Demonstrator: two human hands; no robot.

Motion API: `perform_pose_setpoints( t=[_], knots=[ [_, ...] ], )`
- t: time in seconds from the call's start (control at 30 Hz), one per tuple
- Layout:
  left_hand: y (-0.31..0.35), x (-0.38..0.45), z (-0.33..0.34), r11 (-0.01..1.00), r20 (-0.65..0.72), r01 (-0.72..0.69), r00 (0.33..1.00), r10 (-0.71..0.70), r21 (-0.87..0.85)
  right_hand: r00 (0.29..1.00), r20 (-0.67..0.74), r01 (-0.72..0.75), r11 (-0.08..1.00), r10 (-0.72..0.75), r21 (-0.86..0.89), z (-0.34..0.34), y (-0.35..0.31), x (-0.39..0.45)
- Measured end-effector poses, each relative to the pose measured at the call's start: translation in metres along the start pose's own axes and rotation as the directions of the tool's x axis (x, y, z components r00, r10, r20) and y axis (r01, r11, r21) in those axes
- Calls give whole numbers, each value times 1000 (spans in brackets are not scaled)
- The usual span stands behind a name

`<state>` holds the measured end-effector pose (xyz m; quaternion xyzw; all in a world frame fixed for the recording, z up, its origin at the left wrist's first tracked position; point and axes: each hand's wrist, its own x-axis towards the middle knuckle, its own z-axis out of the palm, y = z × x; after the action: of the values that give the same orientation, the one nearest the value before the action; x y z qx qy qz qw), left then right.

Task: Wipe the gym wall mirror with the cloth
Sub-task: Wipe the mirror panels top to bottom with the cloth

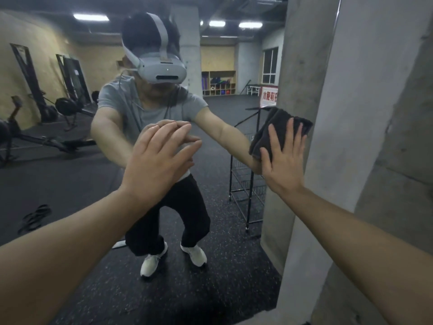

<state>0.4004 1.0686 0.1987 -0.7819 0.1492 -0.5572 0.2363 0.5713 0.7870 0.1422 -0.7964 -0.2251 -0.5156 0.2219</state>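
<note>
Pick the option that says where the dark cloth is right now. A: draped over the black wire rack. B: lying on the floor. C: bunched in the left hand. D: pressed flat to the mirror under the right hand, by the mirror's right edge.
D: the right hand lies with straight fingers over the dark cloth, pressing it to the mirror beside the concrete pillar; the left hand holds nothing.

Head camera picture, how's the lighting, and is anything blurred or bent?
Head view: dim, lit by reflected ceiling strip lights; wide-angle lens bows the edges and stretches both forearms; left hand slightly soft; right hand and cloth fairly sharp at the mirror edge.
</note>
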Motion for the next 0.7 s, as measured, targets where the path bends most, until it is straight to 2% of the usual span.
perform_pose_setpoints(
  t=[0.1, 0.17, 0.3, 0.47, 0.6, 0.7],
  knots=[
    [6, -6, 8, 999, -56, -14, 998, 16, 36, 996, 57, -67, 998, 67, 0, 12, 7, -46],
    [7, -7, 12, 998, -68, -8, 998, 13, 67, 995, 61, -81, 997, 81, -1, 13, 8, -46],
    [6, -6, 12, 996, -59, -12, 998, 16, 84, 979, 19, -203, 978, 202, 49, -9, 10, 21],
    [4, -1, 10, 993, -69, -34, 997, 42, 110, 976, -11, -215, 976, 216, 23, -33, 0, 86],
    [3, 1, 10, 995, -71, -40, 996, 47, 95, 980, -43, -194, 981, 194, 21, -21, 1, 53],
    [-4, 7, 5, 994, -122, -82, 988, 91, 76, 971, 27, -236, 972, 236, -13, -6, -15, 11]
  ],
)
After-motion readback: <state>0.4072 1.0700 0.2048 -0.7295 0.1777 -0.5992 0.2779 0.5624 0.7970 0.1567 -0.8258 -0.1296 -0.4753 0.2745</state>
